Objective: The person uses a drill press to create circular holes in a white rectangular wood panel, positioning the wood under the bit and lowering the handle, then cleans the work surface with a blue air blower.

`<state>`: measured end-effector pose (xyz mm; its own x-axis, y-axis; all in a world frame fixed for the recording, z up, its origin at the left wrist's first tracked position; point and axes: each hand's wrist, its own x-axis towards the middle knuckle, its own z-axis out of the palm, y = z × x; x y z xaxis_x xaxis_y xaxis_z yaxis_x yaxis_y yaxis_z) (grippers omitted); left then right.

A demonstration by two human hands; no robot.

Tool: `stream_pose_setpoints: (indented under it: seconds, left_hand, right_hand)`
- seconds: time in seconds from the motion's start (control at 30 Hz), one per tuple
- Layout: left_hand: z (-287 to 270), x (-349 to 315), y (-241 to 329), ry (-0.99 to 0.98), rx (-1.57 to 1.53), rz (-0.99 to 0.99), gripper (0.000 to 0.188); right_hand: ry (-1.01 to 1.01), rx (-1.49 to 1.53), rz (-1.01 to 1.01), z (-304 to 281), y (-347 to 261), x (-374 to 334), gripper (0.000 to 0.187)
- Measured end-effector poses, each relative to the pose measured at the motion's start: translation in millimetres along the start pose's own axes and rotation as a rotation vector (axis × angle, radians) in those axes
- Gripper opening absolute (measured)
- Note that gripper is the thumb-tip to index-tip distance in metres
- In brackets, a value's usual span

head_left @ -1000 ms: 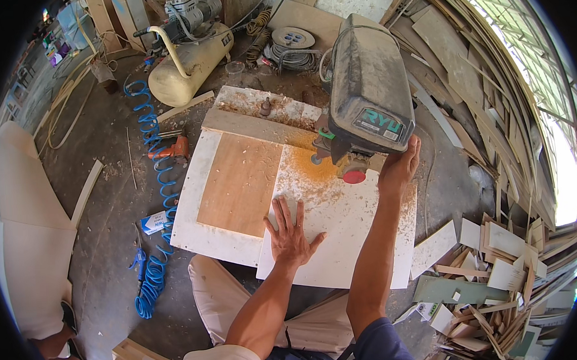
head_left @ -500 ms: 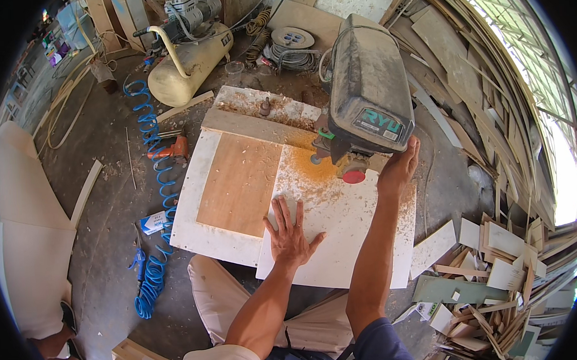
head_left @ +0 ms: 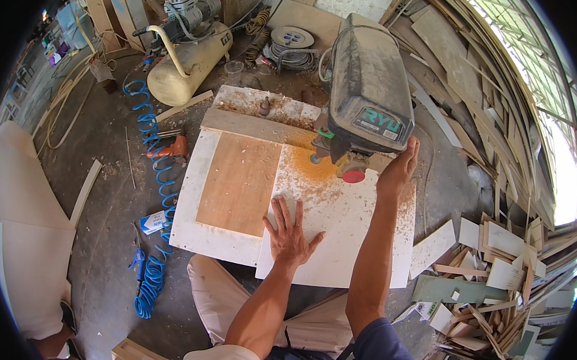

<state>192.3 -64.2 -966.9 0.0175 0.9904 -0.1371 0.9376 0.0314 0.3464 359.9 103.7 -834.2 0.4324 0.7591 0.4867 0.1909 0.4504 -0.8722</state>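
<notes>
Left hand (head_left: 290, 241): palm down, fingers and thumb spread wide, gripping nothing; it lies flat on the white panel (head_left: 334, 258) near its left edge. Right hand (head_left: 399, 169): raised at the near right end of the dark machine head (head_left: 371, 80), apparently a drill press. Its fingers lie along the housing's side; the far side of the grip is hidden, so cannot tell how closed it is or whether it holds a lever.

White panel lies flat on the pale bench (head_left: 185, 226), its near edge toward the person's lap. Brown board (head_left: 240, 182) just left of it; wooden strip (head_left: 251, 129) along their far side. A red knob (head_left: 354, 176) is on the near side of the head, with orange dust (head_left: 308, 169) and shavings around the work point. Tool tip not clearly seen.

Risks (judged): left hand pins only from above, so a grabbing bit could twist or lift the panel. Shavings under the panel or against the strip could spoil its seating. Piled dust could hide the contact point.

Farther out: blue coiled hose (head_left: 152, 282) and orange tool (head_left: 176, 148) on the left, compressor (head_left: 190, 65) far left, offcuts (head_left: 489, 280) near right.
</notes>
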Motion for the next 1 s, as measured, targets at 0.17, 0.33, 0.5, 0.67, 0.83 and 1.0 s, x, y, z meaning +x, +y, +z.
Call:
stream_pose_setpoints:
  seconds: [0.17, 0.33, 0.5, 0.67, 0.83, 1.0]
  left_hand:
    - [-0.4, -0.3, -1.0, -0.006, -0.004, -0.002, 0.106]
    - [-1.3, 0.2, -0.5, -0.004, 0.002, -0.006, 0.107]
    - [-1.7, 0.2, 0.5, -0.004, 0.006, -0.009, 0.107]
    - [-1.4, 0.0, -0.6, -0.008, 0.001, -0.009, 0.106]
    - [-0.7, -0.1, -0.5, -0.003, -0.007, -0.009, 0.106]
    - [-0.3, 0.3, -1.1, -0.008, -0.003, -0.005, 0.105]
  right_hand:
    - [0.021, -0.021, -0.009, 6.5, -9.6, -4.0, 0.038]
    - [0.027, -0.072, -0.026, 6.5, -10.3, -4.9, 0.038]
    - [0.025, -0.113, -0.031, 3.3, -7.4, -4.5, 0.037]
    - [0.036, -0.095, -0.045, 6.2, -9.3, -5.8, 0.037]
    - [0.041, -0.108, -0.053, 5.5, -8.4, -6.0, 0.036]
    - [0.03, -0.087, -0.028, 5.3, -8.9, -7.2, 0.037]
